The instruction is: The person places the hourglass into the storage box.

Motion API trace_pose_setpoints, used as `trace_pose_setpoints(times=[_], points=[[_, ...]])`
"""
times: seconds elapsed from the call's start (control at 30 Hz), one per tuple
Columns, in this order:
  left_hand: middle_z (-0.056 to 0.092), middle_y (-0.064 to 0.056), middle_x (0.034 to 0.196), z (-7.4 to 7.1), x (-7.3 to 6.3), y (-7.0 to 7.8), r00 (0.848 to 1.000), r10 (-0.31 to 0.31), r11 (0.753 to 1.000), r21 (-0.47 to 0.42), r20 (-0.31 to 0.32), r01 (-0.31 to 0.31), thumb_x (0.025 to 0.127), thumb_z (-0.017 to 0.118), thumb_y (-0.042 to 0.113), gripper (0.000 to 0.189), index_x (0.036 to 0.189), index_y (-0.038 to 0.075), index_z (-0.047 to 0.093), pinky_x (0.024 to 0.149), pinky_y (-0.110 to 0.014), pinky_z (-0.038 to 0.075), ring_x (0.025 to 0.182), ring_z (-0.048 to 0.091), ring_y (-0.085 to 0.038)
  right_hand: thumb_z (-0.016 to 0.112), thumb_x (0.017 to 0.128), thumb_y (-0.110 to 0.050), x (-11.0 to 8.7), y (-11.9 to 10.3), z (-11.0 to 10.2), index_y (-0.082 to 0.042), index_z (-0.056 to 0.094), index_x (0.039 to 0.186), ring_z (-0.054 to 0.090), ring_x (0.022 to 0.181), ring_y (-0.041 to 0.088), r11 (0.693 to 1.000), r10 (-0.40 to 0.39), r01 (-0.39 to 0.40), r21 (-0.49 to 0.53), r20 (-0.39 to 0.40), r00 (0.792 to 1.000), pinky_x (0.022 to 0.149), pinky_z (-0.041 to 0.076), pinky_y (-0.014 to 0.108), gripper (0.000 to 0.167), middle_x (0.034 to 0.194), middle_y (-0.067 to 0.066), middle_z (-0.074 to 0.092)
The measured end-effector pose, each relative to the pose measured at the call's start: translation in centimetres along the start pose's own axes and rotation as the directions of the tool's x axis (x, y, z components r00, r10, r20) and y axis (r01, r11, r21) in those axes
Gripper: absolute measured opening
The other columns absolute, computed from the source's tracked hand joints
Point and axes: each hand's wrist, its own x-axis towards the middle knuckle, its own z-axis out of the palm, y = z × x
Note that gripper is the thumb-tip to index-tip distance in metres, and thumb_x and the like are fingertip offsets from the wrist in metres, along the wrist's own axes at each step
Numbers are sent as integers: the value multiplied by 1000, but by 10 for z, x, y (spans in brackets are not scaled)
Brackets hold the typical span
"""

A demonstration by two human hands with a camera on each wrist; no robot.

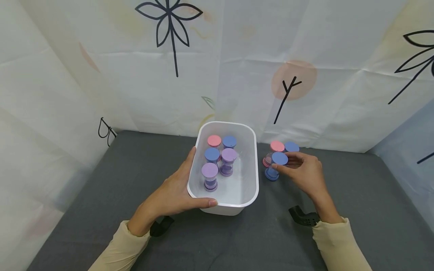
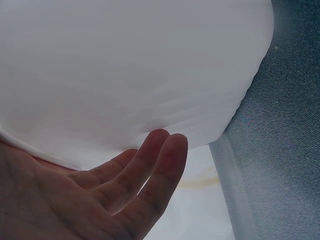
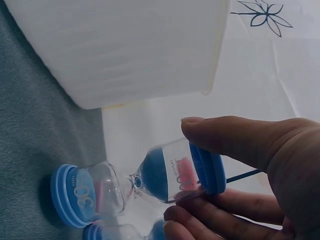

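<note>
My left hand point(image 1: 171, 194) grips the near left corner of a white plastic bin point(image 1: 222, 210), its thumb over the front rim and its fingers against the outer left wall. Several small hourglasses stand inside: one with a pink cap point(image 1: 214, 140), two with blue caps and two with purple caps point(image 1: 210, 171). To the bin's right, my right hand point(image 1: 306, 175) pinches the upper cap of a blue hourglass point(image 3: 155, 172) between thumb and fingers. In the right wrist view it stands on end, its lower cap near the cloth; whether it touches is unclear.
Just behind the held hourglass are a pink-capped hourglass point(image 1: 277, 146) and another blue-capped one point(image 1: 291, 146), partly hidden by the hand. Dark grey cloth point(image 1: 129, 180) covers the table. A white patterned curtain point(image 1: 244, 86) hangs along the back edge.
</note>
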Motion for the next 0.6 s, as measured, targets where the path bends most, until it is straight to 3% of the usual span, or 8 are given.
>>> trace_pose_setpoints(times=[0.17, 0.3, 0.43, 0.6], points=[[33, 8, 158, 4, 3, -22, 1000, 3, 999, 34, -8, -2, 67, 92, 54, 131, 160, 44, 0, 97, -48, 46, 125, 52, -13, 88, 80, -36, -5, -9, -8, 3, 69, 124, 73, 97, 32, 999, -13, 13, 30, -18, 1000, 69, 53, 16, 62, 113, 20, 71], [33, 10, 157, 5, 3, -27, 1000, -2, 999, 43, -11, 3, 67, 90, 59, 131, 160, 45, 0, 97, -48, 46, 125, 51, -10, 90, 79, -35, -11, -18, -16, 0, 70, 124, 73, 87, 11, 998, -37, 39, 49, -48, 998, 68, 52, 14, 61, 109, 18, 73], [34, 6, 158, 3, 1, -15, 1000, -5, 1000, 19, -8, 5, 69, 93, 48, 130, 161, 43, 1, 99, -50, 44, 127, 51, -16, 91, 78, -30, -16, -27, -22, -1, 71, 122, 66, 79, -7, 995, -78, 84, 60, -88, 993, 67, 52, 14, 56, 107, 16, 73], [35, -2, 158, 0, -1, 5, 1000, -10, 1000, -22, -3, 10, 70, 95, 31, 129, 162, 35, 5, 100, -53, 43, 128, 51, -25, 90, 79, -25, -23, -37, -28, -2, 72, 120, 66, 81, -5, 989, -116, 126, 74, -135, 984, 71, 52, 14, 51, 106, 13, 73]])
